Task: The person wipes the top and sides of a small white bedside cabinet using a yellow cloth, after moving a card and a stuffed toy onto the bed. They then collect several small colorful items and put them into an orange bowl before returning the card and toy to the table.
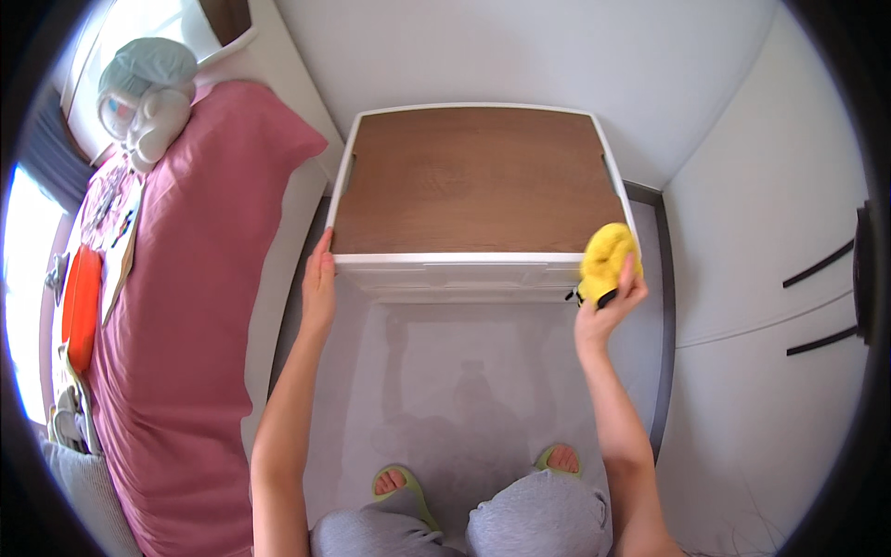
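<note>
A low white cabinet (408, 277) with a brown wood-look top (483, 181) stands in front of me against the wall. My left hand (319, 278) rests against its left front corner, with the fingers stretched along the side edge. At the right front corner, my right hand (613, 311) is closed on a fluffy yellow cleaning cloth (608, 260). Black parts show at the cloth's lower end, close to my fingers. The cloth covers part of the cabinet's rim there, and its underside is hidden.
Along the left runs a bed with a pink cover (186, 371), bearing a plush toy (153, 102) and an orange object (82, 306). White doors with black handles (821, 342) rise on the right. My slippered feet (399, 485) stand on the grey floor.
</note>
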The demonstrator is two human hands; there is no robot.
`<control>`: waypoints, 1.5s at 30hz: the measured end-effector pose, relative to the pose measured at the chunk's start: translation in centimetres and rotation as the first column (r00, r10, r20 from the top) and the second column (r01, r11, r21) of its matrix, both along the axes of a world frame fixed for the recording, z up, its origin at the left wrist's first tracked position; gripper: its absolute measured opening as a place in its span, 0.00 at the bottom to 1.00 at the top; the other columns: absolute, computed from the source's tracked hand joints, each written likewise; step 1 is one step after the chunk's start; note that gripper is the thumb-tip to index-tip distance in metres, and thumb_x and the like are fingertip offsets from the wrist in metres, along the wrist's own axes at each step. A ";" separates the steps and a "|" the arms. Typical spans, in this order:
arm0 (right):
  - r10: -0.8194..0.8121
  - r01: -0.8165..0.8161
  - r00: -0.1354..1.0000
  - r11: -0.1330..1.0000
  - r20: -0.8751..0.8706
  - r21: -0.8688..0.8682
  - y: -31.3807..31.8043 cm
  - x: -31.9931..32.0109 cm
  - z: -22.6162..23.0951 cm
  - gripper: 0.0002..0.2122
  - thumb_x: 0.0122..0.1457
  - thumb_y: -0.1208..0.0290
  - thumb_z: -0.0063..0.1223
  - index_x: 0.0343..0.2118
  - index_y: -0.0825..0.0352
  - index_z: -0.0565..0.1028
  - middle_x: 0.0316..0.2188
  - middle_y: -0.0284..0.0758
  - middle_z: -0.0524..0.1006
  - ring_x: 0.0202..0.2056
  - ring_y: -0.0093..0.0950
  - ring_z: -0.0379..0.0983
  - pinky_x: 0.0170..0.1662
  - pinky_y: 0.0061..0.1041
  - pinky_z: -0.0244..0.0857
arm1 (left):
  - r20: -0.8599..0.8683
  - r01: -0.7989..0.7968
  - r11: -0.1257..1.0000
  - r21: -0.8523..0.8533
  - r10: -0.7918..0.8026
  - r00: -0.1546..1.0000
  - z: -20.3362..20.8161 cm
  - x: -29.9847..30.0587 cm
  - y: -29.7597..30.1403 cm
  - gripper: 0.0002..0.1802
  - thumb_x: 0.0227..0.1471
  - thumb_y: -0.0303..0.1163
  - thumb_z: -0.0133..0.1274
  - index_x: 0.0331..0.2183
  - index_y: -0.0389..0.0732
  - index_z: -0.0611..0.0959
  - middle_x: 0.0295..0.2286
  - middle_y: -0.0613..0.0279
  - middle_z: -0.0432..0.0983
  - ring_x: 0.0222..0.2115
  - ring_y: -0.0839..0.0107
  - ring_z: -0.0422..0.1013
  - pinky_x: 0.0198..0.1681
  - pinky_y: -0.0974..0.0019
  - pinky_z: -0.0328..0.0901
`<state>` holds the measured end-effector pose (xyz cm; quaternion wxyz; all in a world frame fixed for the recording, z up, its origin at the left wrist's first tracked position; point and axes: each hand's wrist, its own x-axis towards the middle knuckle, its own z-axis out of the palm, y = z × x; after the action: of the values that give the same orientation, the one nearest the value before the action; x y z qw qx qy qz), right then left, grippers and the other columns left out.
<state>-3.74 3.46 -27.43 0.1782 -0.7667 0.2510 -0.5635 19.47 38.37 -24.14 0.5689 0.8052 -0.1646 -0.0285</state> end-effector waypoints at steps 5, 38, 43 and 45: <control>0.317 -0.431 0.892 0.809 -0.321 -0.400 8.7 5.3 -1.7 0.28 0.53 0.66 0.59 0.59 0.41 0.71 0.43 0.34 0.65 0.46 0.32 0.63 0.49 0.34 0.61 | -0.001 0.073 0.997 -0.014 -0.073 0.997 -0.2 0.8 0.7 0.24 0.68 0.41 0.40 0.62 0.49 0.71 0.47 0.62 0.70 0.43 0.73 0.65 0.52 0.69 0.60; 0.102 -0.645 0.762 0.042 -0.639 -0.763 9.2 10.6 -3.1 0.24 0.56 0.64 0.48 0.57 0.61 0.71 0.61 0.28 0.62 0.60 0.32 0.57 0.58 0.32 0.62 | 0.634 -0.324 0.878 0.352 0.031 0.773 -1.3 -3.3 -2.5 0.22 0.61 0.29 0.49 0.57 0.51 0.76 0.57 0.60 0.66 0.59 0.53 0.58 0.58 0.53 0.60; -0.311 -0.472 0.879 -0.465 -0.361 -0.749 4.7 8.9 -1.9 0.23 0.57 0.61 0.48 0.56 0.59 0.72 0.63 0.30 0.61 0.64 0.35 0.52 0.66 0.39 0.47 | 0.716 -0.341 0.821 0.457 -0.113 0.689 -1.3 -3.8 -1.8 0.36 0.46 0.15 0.51 0.57 0.53 0.75 0.59 0.65 0.64 0.63 0.47 0.53 0.59 0.47 0.59; -0.362 -0.457 0.887 -0.601 -0.286 -0.656 1.0 6.6 -1.4 0.26 0.59 0.57 0.48 0.60 0.59 0.67 0.63 0.29 0.61 0.65 0.36 0.51 0.67 0.46 0.44 | 0.727 -0.318 0.857 0.405 -0.090 0.681 -1.6 -3.7 -1.7 0.39 0.42 0.11 0.49 0.57 0.52 0.75 0.58 0.65 0.65 0.62 0.47 0.54 0.59 0.47 0.60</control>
<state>2.88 4.44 -28.79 -0.6389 -0.5976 -0.4131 -0.2530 15.82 36.71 -25.71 0.2284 0.8774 -0.3095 0.2866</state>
